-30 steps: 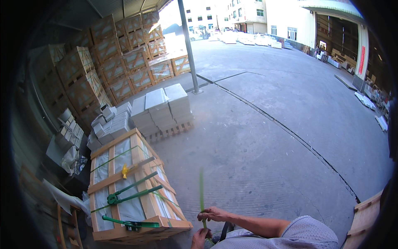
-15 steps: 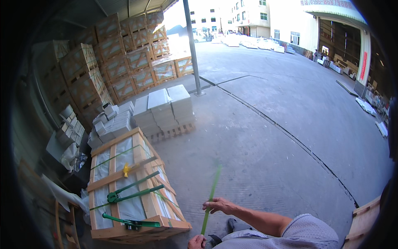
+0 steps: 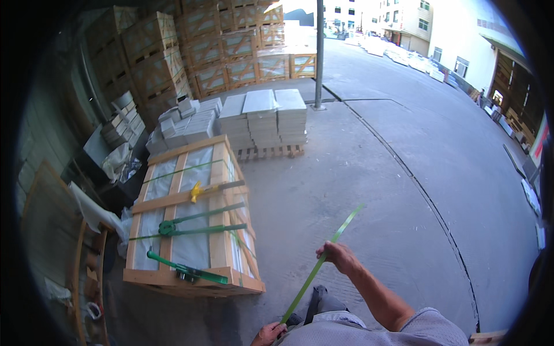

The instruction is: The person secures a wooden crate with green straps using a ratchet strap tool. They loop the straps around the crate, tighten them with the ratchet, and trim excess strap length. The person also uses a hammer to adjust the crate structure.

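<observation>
A green strapping band (image 3: pixel 310 275) runs slantwise in front of my body between my two hands. My left hand (image 3: pixel 269 334), low at the lower edge, pinches its near end. Higher up and further right, my right hand (image 3: pixel 339 256) is closed on the band, whose free end sticks out past the fingers. Left of the band stands a wooden crate (image 3: pixel 196 273). On its top lie a green long-handled sealing tool (image 3: pixel 167 228), a green strap tensioner (image 3: pixel 184 271) and a hammer with a yellow head (image 3: pixel 196 191). Neither hand touches the crate.
Behind the crate, stone slabs (image 3: pixel 262 101) stand stacked on a pallet, with loose grey blocks (image 3: pixel 193 124) beside them. Tall stacked crates (image 3: pixel 231 52) line the back. A metal post (image 3: pixel 319 57) rises from the floor, and a dark groove (image 3: pixel 404 167) crosses the concrete.
My view has swung left, so the crate and slabs appear further right. My right hand has moved outward, up and to the right, and a longer stretch of band shows between my hands.
</observation>
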A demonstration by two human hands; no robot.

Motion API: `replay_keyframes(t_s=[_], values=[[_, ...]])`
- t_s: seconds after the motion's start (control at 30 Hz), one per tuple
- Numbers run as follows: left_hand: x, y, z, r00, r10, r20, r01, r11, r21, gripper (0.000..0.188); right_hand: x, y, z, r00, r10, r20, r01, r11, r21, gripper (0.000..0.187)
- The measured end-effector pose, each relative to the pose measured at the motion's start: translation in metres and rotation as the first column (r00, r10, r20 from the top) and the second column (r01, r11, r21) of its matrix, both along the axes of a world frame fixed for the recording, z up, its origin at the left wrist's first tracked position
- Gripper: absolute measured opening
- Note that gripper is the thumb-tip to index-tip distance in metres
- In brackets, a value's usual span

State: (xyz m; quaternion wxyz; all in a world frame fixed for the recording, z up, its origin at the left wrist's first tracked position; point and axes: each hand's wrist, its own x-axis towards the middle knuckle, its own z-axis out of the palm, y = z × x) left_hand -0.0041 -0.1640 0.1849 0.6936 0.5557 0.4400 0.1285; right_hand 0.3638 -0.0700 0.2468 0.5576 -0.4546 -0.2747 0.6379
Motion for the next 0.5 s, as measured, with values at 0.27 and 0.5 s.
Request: replay_keyframes(t_s=[0.27,0.5], values=[[0.028,0.031,-0.004,0.983,0.181,-0.013,-0.181,0.968,-0.175,0.034,-0.05,0.028,-0.015,0.938,0.346,-0.021,-0.344,0.922,-0.178,0.034],[0.054,0.069,0.002,0.917,0.383,0.109,-0.303,0.85,-0.43,0.031,0.025,0.112,-0.018,0.956,0.294,0.018,-0.291,0.95,-0.111,0.031]])
